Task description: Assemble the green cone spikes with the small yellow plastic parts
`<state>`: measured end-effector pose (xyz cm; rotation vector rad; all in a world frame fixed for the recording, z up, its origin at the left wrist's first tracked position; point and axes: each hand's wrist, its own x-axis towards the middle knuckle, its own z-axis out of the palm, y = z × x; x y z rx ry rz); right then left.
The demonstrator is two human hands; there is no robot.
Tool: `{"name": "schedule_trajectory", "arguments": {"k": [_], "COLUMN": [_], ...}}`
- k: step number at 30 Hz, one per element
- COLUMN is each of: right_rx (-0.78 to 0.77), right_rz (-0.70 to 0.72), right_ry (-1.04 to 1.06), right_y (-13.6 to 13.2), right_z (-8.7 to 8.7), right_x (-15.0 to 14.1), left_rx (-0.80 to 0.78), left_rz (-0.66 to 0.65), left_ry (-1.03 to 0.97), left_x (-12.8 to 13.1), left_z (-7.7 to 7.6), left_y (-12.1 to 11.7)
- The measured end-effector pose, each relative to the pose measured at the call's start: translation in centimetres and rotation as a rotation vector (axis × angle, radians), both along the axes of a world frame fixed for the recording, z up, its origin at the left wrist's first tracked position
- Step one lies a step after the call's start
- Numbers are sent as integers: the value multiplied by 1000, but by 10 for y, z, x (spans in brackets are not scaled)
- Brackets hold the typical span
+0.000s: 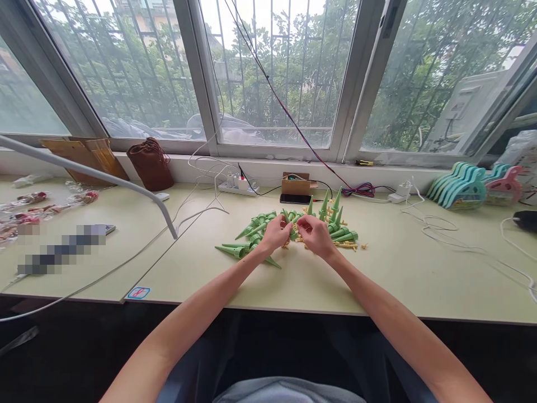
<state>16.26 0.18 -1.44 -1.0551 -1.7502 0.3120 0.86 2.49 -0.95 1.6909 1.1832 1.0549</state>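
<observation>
My left hand (277, 232) is closed around a green plastic spike that shows between my two hands. My right hand (314, 235) is curled with its fingertips close to that spike; what it pinches is hidden. Hollow green plastic spikes (231, 251) with ringed caps lie to the left of my hands. On the right, more green spikes (346, 235) lie on their sides, and several stand point up (324, 207). Small yellow plastic valve-like pieces (342, 244) are scattered under and beside the spikes.
A black phone (296, 198) and a small cardboard box (296, 184) stand behind the pile. A power strip (239, 187) and cables run along the windowsill. Teal clip hangers (459, 187) sit at right, a brown pouch (150, 165) at left. The table's front edge (293, 310) is near me.
</observation>
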Motion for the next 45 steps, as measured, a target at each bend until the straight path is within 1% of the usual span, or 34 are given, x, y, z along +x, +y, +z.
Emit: {"name": "schedule_trajectory", "arguments": {"k": [19, 23, 31, 36, 41, 45], "right_rx": [-25, -39, -59, -87, -91, -75], "right_rz": [18, 18, 14, 36, 29, 26], "right_ry": [17, 27, 41, 63, 43, 15], "right_y": [-3, -2, -4, -3, -2, -4], "right_z": [3, 2, 4, 2, 1, 3], "right_x": [0, 0, 0, 1, 1, 0], "left_rx": [-114, -90, 9, 27, 9, -1], "left_rz": [-21, -10, -16, -17, -7, 25], "left_ry": [-76, -66, -72, -71, -67, -75], "left_x": [2, 2, 2, 2, 2, 2], "left_z": [10, 8, 3, 5, 7, 9], "left_y": [-8, -8, -6, -7, -8, -7]}}
